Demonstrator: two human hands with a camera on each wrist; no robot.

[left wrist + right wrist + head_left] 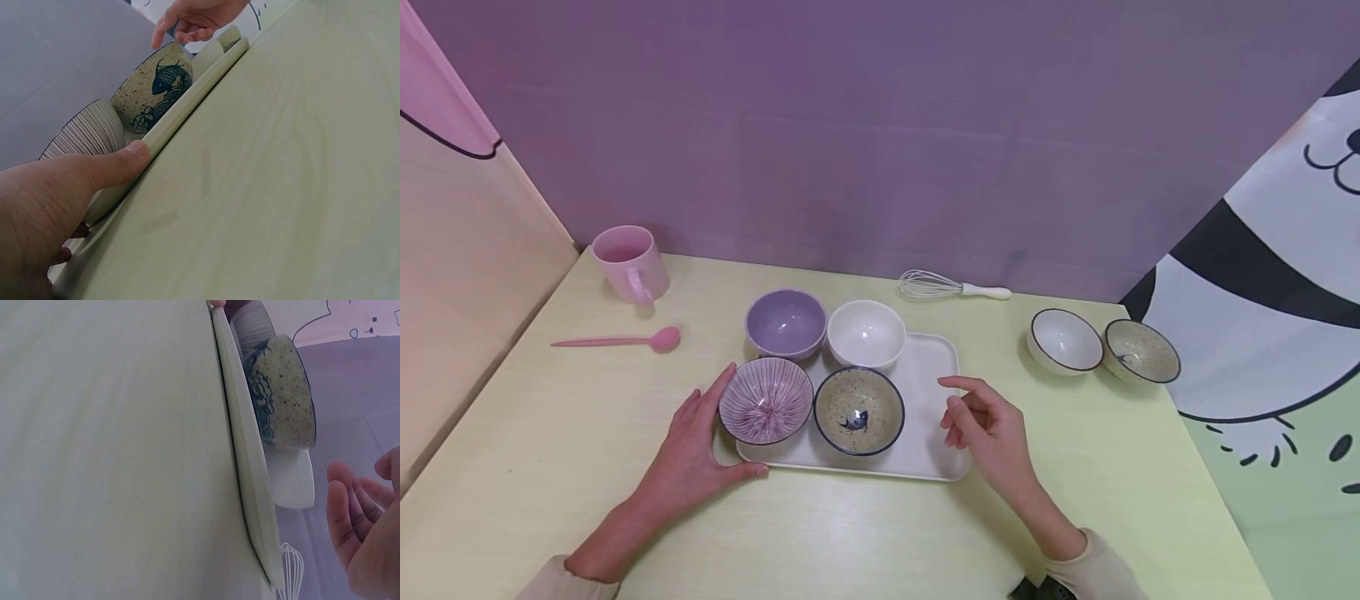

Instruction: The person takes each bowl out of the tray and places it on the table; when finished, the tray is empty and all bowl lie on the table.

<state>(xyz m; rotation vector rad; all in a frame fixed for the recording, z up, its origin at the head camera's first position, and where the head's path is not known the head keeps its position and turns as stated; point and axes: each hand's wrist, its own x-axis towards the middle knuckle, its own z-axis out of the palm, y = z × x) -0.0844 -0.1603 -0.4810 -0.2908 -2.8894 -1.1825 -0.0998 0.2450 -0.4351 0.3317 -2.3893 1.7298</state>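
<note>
A white rectangular tray (921, 400) lies on the table, with a purple bowl (786, 325), a white bowl (866, 335), a purple-striped bowl (766, 402) and a speckled fish-patterned bowl (859, 412) grouped on it. My left hand (688, 458) holds the tray's front left corner, its thumb on the front rim in the left wrist view and its fingers along the left side, beside the striped bowl. Over the tray's right edge hovers my right hand (988, 429), fingers loosely bent around nothing. In the right wrist view it appears apart from the tray.
Beyond the tray lies a whisk (951, 286). A pink mug (630, 265) and a pink spoon (625, 340) are at the left. At the right, a dark-rimmed white bowl (1064, 342) stands beside another speckled bowl (1141, 352). A purple backdrop (880, 142) rises behind the table.
</note>
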